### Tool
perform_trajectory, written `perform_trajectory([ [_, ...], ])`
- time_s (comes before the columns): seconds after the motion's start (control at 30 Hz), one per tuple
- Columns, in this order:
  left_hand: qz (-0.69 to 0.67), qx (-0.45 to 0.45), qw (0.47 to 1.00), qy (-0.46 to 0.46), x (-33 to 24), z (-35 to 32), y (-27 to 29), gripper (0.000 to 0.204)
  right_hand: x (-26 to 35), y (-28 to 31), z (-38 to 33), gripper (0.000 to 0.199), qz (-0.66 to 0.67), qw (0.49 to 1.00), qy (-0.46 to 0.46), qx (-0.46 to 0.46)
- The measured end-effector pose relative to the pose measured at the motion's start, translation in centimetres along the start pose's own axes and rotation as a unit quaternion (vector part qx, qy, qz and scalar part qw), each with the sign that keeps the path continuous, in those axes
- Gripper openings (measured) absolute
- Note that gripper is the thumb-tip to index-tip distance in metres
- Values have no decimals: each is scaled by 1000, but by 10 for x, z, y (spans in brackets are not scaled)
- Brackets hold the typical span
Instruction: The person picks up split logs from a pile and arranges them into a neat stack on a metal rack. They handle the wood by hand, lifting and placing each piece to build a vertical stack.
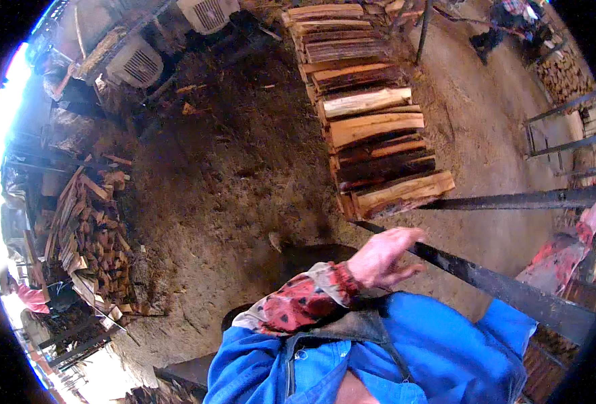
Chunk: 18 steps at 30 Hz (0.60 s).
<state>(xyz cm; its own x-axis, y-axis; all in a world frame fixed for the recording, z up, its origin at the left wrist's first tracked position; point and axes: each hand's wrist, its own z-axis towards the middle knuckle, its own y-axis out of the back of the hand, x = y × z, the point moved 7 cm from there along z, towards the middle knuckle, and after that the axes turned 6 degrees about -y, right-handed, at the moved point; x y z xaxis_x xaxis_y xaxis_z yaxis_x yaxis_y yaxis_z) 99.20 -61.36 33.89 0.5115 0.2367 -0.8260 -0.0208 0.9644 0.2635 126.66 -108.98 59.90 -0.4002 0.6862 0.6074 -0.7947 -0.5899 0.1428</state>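
My left hand (pixel 387 259) reaches out beside a dark metal rail (pixel 459 266), its fingers apart and nothing visible in them. Just beyond it, a row of split firewood (pixel 377 128) lies side by side, stretching away from me. The nearest split log (pixel 406 192) has a pale cut face and lies close past my fingertips. Off to the right, a red patterned sleeve (pixel 554 266) like the one on my left arm leads toward my right hand (pixel 590 219), a pinkish shape at the picture's rim. Its fingers cannot be made out.
A second dark bar (pixel 513 200) runs right from the row's near end. Loose split wood (pixel 103 242) is heaped on the left. Two pale vented boxes (pixel 136 64) stand at the far left. Stacked logs (pixel 564 77) and a person (pixel 510 23) appear at the far right.
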Motion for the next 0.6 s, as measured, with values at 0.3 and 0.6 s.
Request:
perform_trajectory([
  [0.3,35,-104,878,466,142,-246,158,54,59,66,-233,42,-74,995,-52,-32],
  [0.6,51,-246,767,591,172,-456,263,59,6,6,-643,43,-195,778,-389,452],
])
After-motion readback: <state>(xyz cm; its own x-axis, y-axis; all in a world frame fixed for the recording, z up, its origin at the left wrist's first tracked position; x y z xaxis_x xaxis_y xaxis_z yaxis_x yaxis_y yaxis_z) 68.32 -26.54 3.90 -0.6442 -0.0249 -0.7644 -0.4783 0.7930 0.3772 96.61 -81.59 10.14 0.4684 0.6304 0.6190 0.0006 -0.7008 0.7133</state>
